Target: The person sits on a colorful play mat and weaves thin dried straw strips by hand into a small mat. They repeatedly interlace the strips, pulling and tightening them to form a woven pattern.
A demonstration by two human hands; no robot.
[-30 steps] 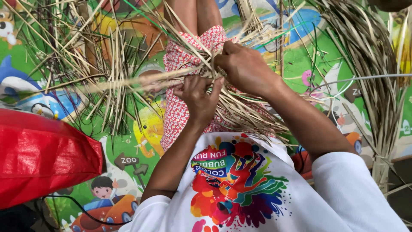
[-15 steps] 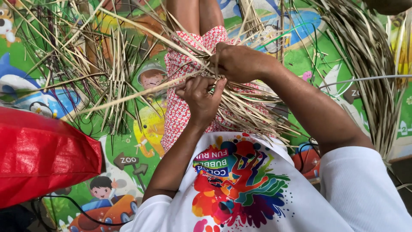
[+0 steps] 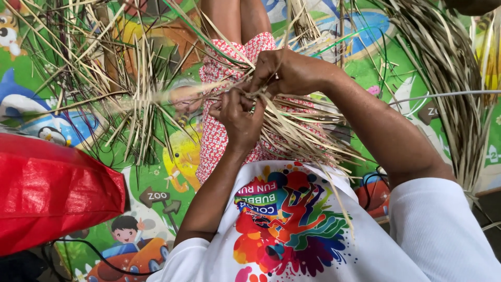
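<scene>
The right hand [image 3: 284, 70] has shifted above the left hand [image 3: 237, 112]. Both pinch the straw strips [image 3: 292, 130] over the lap; fingertips hidden.

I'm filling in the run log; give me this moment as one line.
left hand: pinching dry straw strips | right hand: gripping same strips | surface: cartoon floor mat | nearby: red bag
</scene>
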